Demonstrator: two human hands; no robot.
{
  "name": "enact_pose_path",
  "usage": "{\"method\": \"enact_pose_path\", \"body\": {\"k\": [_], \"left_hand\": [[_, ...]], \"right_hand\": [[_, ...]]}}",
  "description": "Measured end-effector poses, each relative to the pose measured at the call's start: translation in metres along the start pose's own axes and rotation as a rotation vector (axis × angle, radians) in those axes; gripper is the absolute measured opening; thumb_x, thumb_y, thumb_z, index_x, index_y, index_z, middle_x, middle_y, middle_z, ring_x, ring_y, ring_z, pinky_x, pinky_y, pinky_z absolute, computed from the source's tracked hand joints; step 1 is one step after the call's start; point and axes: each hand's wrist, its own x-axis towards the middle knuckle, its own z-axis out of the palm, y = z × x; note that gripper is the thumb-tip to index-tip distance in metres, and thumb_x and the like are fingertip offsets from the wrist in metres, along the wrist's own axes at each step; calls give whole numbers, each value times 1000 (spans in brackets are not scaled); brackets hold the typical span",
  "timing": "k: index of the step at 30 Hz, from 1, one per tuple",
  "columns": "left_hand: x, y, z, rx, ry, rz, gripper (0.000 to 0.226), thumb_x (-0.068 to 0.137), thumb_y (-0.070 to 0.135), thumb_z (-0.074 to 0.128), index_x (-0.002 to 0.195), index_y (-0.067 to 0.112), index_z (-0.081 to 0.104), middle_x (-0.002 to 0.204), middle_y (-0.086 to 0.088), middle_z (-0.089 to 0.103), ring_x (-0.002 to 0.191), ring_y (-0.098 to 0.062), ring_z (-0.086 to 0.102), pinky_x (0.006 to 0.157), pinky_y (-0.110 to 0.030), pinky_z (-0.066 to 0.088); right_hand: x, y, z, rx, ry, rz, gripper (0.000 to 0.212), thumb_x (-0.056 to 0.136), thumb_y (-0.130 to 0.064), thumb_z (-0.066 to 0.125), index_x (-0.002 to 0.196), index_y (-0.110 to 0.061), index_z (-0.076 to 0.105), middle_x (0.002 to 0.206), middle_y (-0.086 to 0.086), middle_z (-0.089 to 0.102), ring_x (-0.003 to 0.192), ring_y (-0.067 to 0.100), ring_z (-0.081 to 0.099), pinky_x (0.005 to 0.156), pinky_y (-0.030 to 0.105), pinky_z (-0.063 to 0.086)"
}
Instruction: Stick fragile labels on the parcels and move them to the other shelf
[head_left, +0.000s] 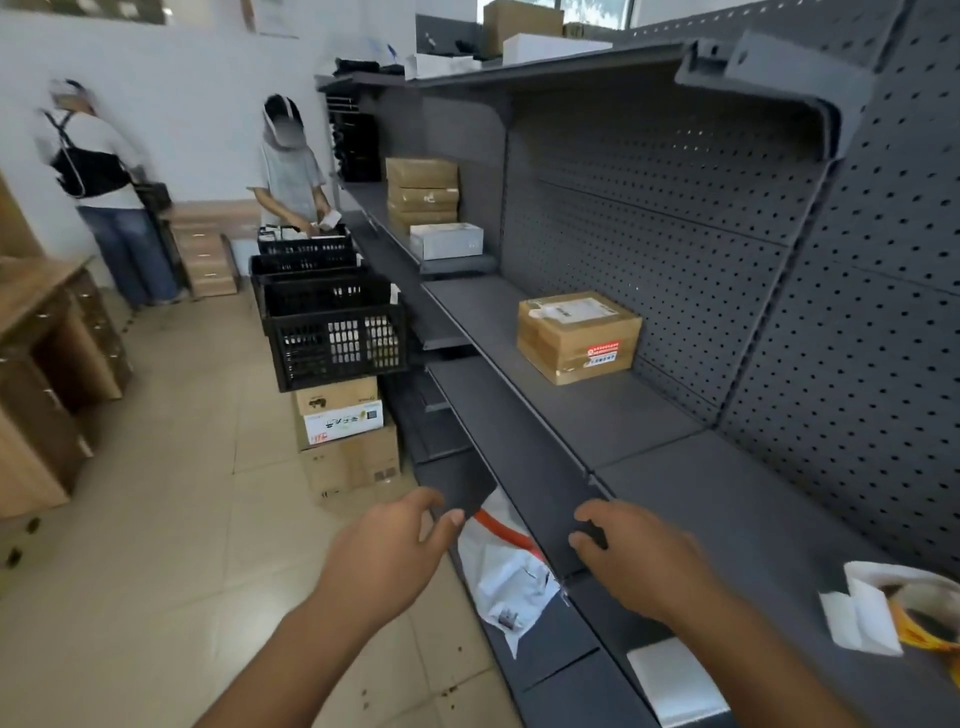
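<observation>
The cardboard parcel (576, 335), red label on its front, sits on your middle shelf (597, 415). A white mailer bag (501, 571) lies one shelf lower. Your left hand (395, 551) hangs loosely curled, empty. Your right hand (634, 556) curls at the shelf lip, grip unclear. Stacked black crates (332, 338) hold pale packets.

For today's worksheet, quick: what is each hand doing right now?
Left hand: open, fingers relaxed, holding nothing.
Right hand: fingers curled at the shelf edge; whether it grips cannot be told.
</observation>
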Motion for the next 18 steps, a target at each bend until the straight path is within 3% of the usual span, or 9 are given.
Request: {"method": "enact_pose_path", "body": {"k": [10, 18], "left_hand": [[83, -55, -22, -7, 27, -14, 45, 99, 64, 34, 131, 41, 55, 129, 19, 64, 100, -8, 64, 71, -28, 41], [169, -85, -11, -5, 27, -89, 47, 98, 68, 33, 133, 43, 52, 124, 17, 67, 102, -8, 65, 86, -33, 53]], "right_hand": [[97, -63, -9, -4, -6, -39, 42, 103, -46, 42, 142, -31, 47, 144, -7, 54, 124, 16, 57, 96, 34, 45], [209, -88, -10, 4, -25, -128, 40, 103, -48, 43, 139, -31, 49, 142, -5, 55, 122, 18, 58, 98, 37, 49]]}}
